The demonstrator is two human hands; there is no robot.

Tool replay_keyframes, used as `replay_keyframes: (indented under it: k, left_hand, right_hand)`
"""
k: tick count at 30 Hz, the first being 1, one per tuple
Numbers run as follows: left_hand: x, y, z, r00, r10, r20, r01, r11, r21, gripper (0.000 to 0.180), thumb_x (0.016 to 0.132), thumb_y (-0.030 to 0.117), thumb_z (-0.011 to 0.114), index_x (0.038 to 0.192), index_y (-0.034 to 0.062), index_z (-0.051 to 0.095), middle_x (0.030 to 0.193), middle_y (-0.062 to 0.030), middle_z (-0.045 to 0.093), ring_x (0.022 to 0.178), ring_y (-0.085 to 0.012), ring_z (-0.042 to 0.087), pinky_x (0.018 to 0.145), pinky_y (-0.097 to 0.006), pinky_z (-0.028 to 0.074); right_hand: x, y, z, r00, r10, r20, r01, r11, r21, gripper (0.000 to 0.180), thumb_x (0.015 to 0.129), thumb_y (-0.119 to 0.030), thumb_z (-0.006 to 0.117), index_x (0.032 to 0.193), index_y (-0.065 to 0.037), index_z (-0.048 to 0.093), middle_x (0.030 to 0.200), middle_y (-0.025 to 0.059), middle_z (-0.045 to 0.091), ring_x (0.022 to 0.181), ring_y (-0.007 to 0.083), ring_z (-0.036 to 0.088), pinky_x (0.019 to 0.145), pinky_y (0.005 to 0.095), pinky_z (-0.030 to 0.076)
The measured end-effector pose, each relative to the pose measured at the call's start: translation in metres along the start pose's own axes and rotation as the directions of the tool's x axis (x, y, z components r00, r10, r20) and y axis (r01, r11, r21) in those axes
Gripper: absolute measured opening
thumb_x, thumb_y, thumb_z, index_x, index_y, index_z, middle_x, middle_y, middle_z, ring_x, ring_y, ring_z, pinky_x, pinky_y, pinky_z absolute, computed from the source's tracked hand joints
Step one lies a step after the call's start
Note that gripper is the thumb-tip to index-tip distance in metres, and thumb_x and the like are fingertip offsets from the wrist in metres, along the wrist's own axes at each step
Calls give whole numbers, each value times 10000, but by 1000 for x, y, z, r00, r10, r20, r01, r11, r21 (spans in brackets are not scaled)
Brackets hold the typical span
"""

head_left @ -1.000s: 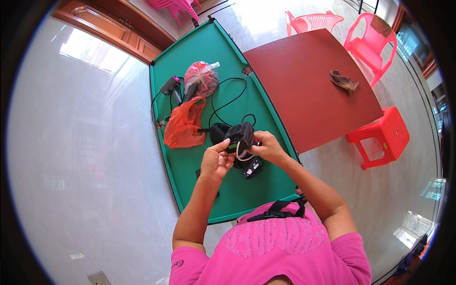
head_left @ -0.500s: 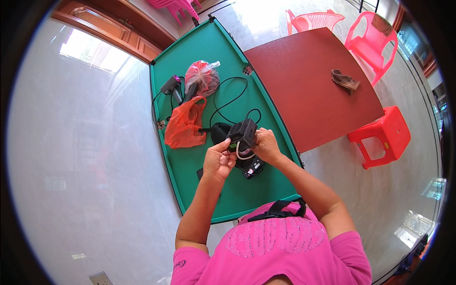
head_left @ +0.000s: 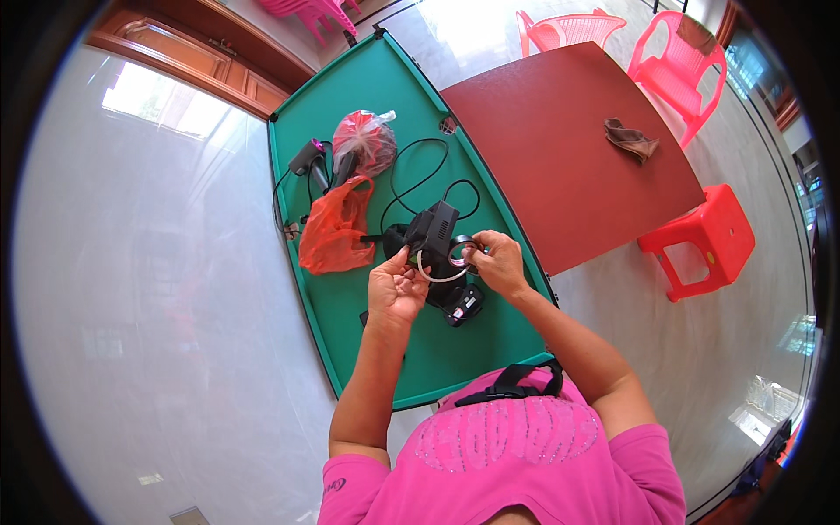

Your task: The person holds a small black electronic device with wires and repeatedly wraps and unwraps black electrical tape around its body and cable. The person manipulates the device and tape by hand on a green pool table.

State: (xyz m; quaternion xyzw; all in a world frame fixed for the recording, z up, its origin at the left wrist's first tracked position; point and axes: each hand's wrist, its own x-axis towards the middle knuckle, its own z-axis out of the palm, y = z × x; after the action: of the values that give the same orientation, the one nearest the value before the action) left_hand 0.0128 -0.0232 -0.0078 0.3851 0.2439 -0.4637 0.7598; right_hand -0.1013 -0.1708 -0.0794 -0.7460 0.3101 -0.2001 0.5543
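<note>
Black vented device (head_left: 435, 226): held up over the green tabletop (head_left: 477, 346), just ahead of and between both hands. Left hand (head_left: 398, 287) pinches its near-left corner between thumb and fingers, palm turned up. White cord (head_left: 444, 278) loops from beside the left fingertips toward the right hand (head_left: 500, 264), which pinches a black ring (head_left: 462, 252); probably a tape roll, too small to be sure. Black piece with a pale label (head_left: 464, 306) sits on the green surface, nearer the body than the fingertips, between the hands. Ahead and left of the left hand: red plastic bag (head_left: 337, 229), then hair dryer (head_left: 308, 159) and a clear bag with something red inside (head_left: 365, 144) farther out. Well off to the right hand's right: red-brown tabletop (head_left: 560, 157) carrying a brown cloth (head_left: 630, 140), red stool (head_left: 722, 232) just beside it.
</note>
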Motion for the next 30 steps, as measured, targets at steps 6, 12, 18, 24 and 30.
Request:
replay_keyframes:
  k: [6,12,18,24,30]
  left_hand:
    - [-1,-8,9,998,47,-39,-47,999,-12,197,855,155,604,893,-34,565,770,-183,626,530,-192,550,386,-195,359]
    - [2,-15,15,999,16,-43,-20,996,-90,193,860,149,600,910,-34,563,771,-202,618,531,-201,551,375,-184,364]
    - [7,-18,12,999,31,-29,-33,999,-43,173,853,135,596,901,-29,570,767,-203,632,516,-226,566,347,-196,361]
    - [16,-27,12,987,120,-106,-116,992,44,123,841,135,619,874,20,592,714,-143,628,436,-103,487,347,-170,301]
    - [16,-31,16,978,177,-113,-167,981,98,107,804,78,649,833,53,550,673,-62,582,446,-105,494,362,-185,297]
  right_hand:
    - [-11,7,-4,994,-34,-100,62,955,290,127,762,-108,654,826,1,642,706,70,597,560,148,543,533,285,429]
    - [-28,-6,-19,987,32,-157,50,870,491,92,797,-9,644,858,54,614,697,21,556,560,52,513,488,207,405]
    - [-35,-12,-32,982,4,-187,91,864,495,71,817,-6,633,874,29,610,702,-3,584,568,37,529,501,176,415]
    - [-41,-18,-38,968,-91,-235,200,843,498,64,803,44,617,864,43,599,733,13,591,608,66,584,529,184,443]
    - [-49,-20,-42,963,-115,-245,232,815,531,90,777,95,590,857,56,605,777,35,586,658,105,640,574,193,482]
